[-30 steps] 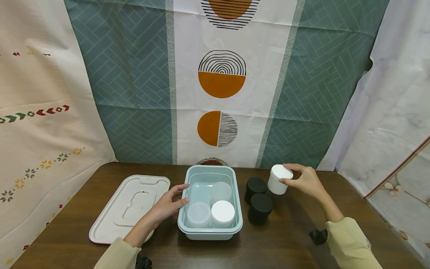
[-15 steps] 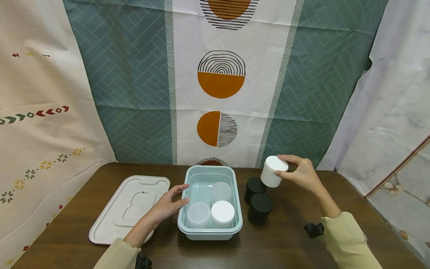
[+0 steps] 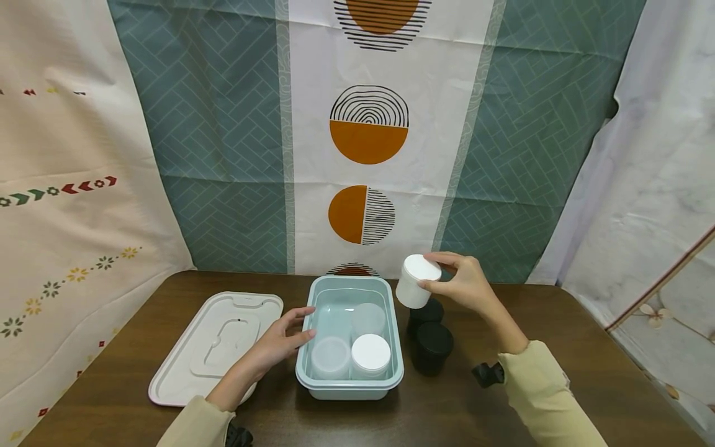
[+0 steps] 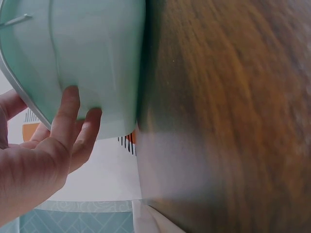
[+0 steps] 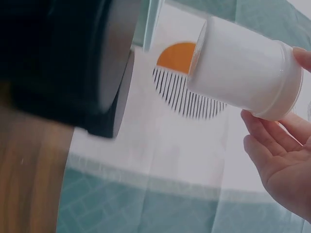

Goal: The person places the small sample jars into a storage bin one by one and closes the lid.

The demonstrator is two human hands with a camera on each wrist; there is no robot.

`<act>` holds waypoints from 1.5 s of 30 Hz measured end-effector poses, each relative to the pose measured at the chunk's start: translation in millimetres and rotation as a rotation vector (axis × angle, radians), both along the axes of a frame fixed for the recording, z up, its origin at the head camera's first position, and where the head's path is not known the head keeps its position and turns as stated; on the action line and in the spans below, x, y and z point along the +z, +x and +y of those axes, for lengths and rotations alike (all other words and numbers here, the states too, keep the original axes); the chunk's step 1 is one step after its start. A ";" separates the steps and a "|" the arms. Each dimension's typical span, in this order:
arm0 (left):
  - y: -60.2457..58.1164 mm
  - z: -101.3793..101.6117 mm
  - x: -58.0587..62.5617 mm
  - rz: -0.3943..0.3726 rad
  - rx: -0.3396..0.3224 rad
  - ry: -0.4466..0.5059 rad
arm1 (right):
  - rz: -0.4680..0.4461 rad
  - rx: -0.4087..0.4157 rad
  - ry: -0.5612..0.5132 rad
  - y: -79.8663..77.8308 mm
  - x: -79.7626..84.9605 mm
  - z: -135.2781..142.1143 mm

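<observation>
My right hand (image 3: 465,285) pinches a white lidded jar (image 3: 416,280) by its lid, thumb on one side and fingers on the other. In the right wrist view the jar (image 5: 243,70) is clear of the table and tilted. It hangs above the black lidded jars, beside the right rim of a pale blue plastic tub (image 3: 395,335). My left hand (image 3: 279,338) holds the tub's left side, with thumb and forefinger at the rim. In the left wrist view other fingertips rest on its outer wall (image 4: 102,58). Inside sit a white-lidded jar (image 3: 371,352) and two translucent-lidded jars (image 3: 331,355).
Two black lidded jars (image 3: 433,341) stand close together, right of the tub. A flat white lid (image 3: 195,347) lies left of it, partly behind my left forearm. All rest on a brown wooden table (image 3: 475,416). A patterned curtain (image 3: 234,155) hangs behind the table.
My right hand has lifted the white jar and carried it left, over the black jars toward the tub. The left hand and the tub have stayed put.
</observation>
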State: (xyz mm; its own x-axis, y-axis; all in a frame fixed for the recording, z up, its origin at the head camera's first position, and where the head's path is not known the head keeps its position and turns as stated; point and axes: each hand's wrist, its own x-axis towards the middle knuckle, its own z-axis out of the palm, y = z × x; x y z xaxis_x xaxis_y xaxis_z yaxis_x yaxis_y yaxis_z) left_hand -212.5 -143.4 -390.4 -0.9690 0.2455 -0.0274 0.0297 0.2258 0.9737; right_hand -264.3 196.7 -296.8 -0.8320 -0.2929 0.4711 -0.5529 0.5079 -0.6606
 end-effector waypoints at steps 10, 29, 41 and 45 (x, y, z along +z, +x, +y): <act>0.9 0.0 1.0 0.000 -0.002 0.008 | 0.000 0.097 0.001 0.7 -0.9 -44.8; -0.3 1.1 1.3 -0.021 0.017 0.004 | -0.021 0.232 -0.018 0.6 -19.7 -101.1; -2.4 0.7 0.8 -0.031 0.006 0.006 | 0.016 0.244 0.140 -7.5 -47.4 -119.6; -1.8 0.0 0.3 -0.029 -0.008 0.013 | -0.010 0.269 0.169 -10.2 -57.6 -123.3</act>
State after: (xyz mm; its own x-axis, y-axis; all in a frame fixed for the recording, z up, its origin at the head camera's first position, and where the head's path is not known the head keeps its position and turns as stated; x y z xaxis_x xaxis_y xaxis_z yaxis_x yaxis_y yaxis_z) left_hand -214.3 -143.4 -390.1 -0.9658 0.2542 -0.0519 0.0035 0.2126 0.9771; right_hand -274.5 73.4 -354.4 -0.7185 -0.5767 0.3888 -0.6760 0.4476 -0.5853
